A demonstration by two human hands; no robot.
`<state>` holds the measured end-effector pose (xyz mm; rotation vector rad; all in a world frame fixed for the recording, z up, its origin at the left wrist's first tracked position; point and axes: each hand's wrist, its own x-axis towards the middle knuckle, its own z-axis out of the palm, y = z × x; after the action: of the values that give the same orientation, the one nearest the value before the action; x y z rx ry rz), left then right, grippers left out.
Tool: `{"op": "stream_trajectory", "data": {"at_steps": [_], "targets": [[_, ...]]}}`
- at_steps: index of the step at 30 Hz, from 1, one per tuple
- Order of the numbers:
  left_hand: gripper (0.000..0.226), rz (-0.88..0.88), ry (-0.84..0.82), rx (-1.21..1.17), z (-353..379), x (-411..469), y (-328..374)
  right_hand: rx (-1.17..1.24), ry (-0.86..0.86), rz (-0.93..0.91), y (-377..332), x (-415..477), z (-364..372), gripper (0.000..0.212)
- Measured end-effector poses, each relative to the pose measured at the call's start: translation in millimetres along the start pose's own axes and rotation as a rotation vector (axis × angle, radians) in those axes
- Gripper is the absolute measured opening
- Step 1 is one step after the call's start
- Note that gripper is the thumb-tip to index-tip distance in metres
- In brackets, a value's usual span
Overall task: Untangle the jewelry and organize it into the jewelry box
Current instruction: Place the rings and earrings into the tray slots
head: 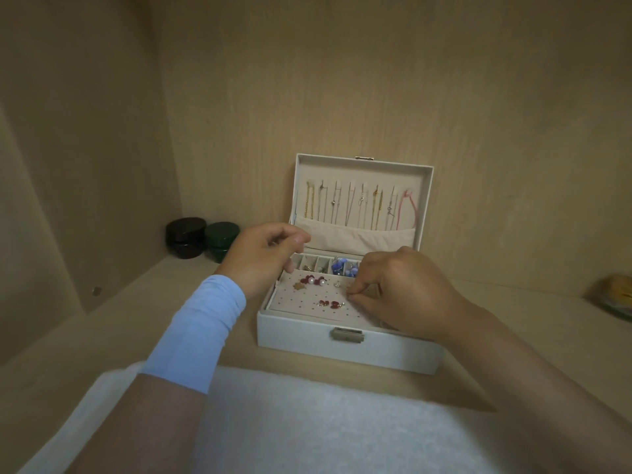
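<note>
A white jewelry box [301,340] stands open on a wooden shelf. Several necklaces [359,208] hang inside its raised lid. Its perforated earring panel [307,304] carries pearl and red earrings [316,280] and another red pair [330,304]. Blue pieces [338,265] lie in small compartments behind the panel. My right hand [400,292] hovers over the panel's right side, its fingertips pinching a small earring against the holes. My left hand [265,256], fingers curled, is at the box's left rear corner; I cannot make out anything in it.
Two round lidded jars, one black [186,236] and one dark green [220,239], sit at the back left. A white fuzzy cloth [307,429] covers the shelf in front of the box. A yellowish object [615,295] lies at the far right edge.
</note>
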<state>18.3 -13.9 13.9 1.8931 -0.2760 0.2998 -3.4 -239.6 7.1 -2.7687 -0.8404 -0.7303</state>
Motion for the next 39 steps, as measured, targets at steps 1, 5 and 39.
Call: {"op": "stream_trajectory", "data": {"at_steps": [1,5,39], "targets": [[0.017,0.000,-0.005,0.011,-1,0,0,0.004,0.031,0.013,0,0,1,0.008],[0.013,-0.003,-0.006,0.037,-5,2,-2,0.089,0.086,0.092,-10,8,3,0.004],[0.011,-0.017,-0.014,0.256,-20,3,-9,0.106,0.073,-0.173,-43,35,27,0.008]]}}
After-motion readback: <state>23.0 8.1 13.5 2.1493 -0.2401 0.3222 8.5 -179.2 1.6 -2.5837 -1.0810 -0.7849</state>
